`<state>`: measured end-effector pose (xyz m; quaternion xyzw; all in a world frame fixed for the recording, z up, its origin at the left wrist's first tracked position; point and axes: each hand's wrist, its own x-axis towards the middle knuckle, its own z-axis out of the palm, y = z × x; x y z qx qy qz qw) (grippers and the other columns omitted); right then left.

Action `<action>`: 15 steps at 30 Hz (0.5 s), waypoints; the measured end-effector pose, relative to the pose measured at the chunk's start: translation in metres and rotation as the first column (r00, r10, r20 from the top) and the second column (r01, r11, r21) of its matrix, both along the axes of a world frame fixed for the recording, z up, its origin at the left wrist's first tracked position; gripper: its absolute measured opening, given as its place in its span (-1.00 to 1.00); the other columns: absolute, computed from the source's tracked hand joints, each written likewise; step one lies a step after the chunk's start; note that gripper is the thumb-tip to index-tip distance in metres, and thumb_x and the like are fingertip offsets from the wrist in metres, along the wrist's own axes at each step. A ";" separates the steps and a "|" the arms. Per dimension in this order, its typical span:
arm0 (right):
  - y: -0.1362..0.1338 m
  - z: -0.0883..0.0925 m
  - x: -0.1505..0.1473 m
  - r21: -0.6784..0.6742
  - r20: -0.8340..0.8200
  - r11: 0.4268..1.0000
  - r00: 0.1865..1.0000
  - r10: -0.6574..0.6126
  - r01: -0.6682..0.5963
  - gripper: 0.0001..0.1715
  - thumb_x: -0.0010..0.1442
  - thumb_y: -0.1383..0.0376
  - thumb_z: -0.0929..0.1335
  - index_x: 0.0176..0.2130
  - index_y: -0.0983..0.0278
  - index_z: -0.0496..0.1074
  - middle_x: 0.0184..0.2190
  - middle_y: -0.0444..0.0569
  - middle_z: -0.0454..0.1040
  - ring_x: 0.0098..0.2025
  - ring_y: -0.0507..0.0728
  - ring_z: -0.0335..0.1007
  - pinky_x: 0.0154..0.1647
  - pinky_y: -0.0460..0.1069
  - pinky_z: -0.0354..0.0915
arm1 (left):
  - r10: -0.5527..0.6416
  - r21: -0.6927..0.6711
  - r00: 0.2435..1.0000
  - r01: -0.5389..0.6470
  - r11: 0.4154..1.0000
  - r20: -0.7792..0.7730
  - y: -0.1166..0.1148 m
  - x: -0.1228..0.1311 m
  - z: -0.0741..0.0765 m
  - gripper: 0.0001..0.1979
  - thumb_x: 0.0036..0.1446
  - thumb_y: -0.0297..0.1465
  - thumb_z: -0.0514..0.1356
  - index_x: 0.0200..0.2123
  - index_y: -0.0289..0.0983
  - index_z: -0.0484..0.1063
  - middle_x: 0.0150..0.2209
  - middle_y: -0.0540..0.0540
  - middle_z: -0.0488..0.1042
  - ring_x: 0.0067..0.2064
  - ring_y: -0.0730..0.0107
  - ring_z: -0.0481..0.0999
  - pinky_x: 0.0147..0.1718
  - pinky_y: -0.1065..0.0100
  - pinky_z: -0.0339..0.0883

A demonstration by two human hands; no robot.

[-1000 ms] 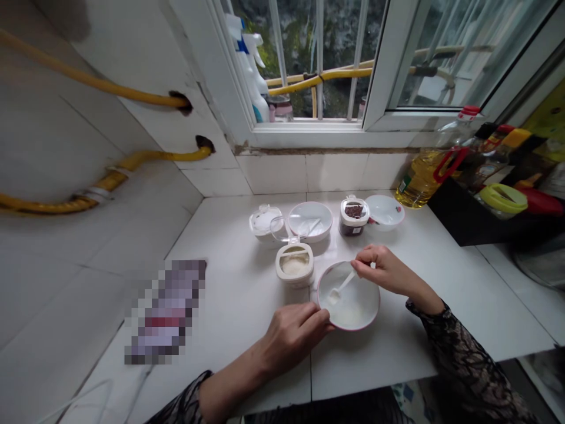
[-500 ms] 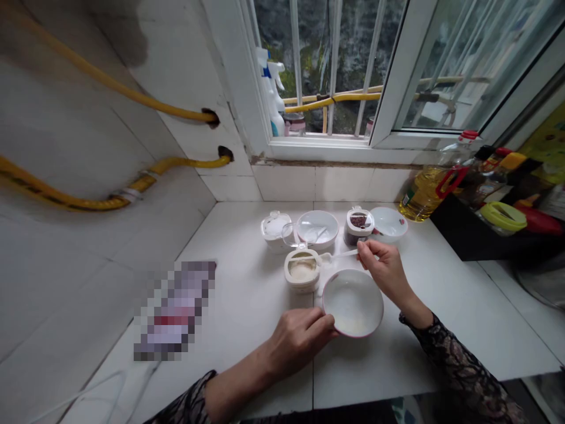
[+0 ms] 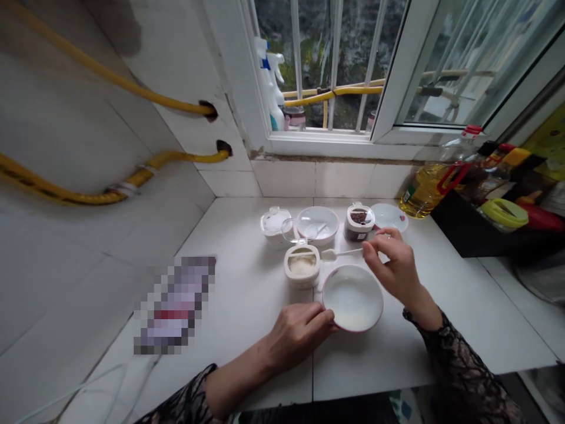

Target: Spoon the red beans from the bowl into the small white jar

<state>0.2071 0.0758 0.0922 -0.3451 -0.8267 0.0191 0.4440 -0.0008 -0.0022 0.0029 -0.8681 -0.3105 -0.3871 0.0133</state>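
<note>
We see a round, glossy white bowl (image 3: 352, 297) with a pink rim on the smooth white tiled tabletop (image 3: 247, 282); the left hand (image 3: 300, 333) pinches its near-left rim. The right hand (image 3: 392, 265), just beyond the bowl, grips a small white plastic spoon (image 3: 339, 253), its scoop beside the open squarish seasoning jar (image 3: 302, 266) of pale granules

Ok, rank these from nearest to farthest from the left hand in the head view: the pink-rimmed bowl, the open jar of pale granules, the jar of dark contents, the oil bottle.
From the left hand:
1. Pink-rimmed bowl, touching its fingers, just right.
2. Open jar of pale granules, straight behind.
3. Jar of dark contents, farther back, right.
4. Oil bottle, far right against the wall.
</note>
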 end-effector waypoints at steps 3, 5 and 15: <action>0.008 -0.001 0.018 -0.250 0.152 0.966 0.983 0.104 -0.064 -0.56 0.31 0.30 0.23 -0.60 0.23 0.12 -0.70 -0.25 0.13 -0.61 -0.02 -0.02 -0.21 0.00 0.21 | -0.003 0.001 1.000 0.003 1.000 -0.002 0.000 -0.001 0.001 -0.80 0.36 -0.36 0.04 -0.31 -0.29 0.34 -0.52 0.02 0.40 -0.56 0.53 0.36 -0.57 0.49 0.19; 0.010 -0.007 0.025 -0.356 0.270 0.932 0.946 0.179 -0.075 -0.53 0.30 0.29 0.22 -0.62 0.24 0.09 -0.71 -0.28 0.07 -0.62 -0.04 -0.14 -0.21 0.01 0.19 | 0.000 -0.002 1.000 0.000 1.000 -0.001 0.000 -0.001 0.001 -0.81 0.36 -0.35 0.04 -0.31 -0.29 0.34 -0.51 0.02 0.40 -0.56 0.53 0.36 -0.57 0.49 0.20; -0.004 -0.017 0.010 -0.561 0.310 0.809 0.863 0.400 -0.174 -0.56 0.24 0.35 0.22 -0.62 0.25 0.02 -0.70 -0.33 -0.02 -0.59 -0.05 -0.27 -0.18 0.01 0.12 | -0.002 -0.033 1.000 0.002 0.999 -0.019 -0.001 -0.001 0.000 -0.81 0.36 -0.35 0.06 -0.31 -0.28 0.34 -0.53 0.03 0.39 -0.56 0.53 0.34 -0.56 0.48 0.18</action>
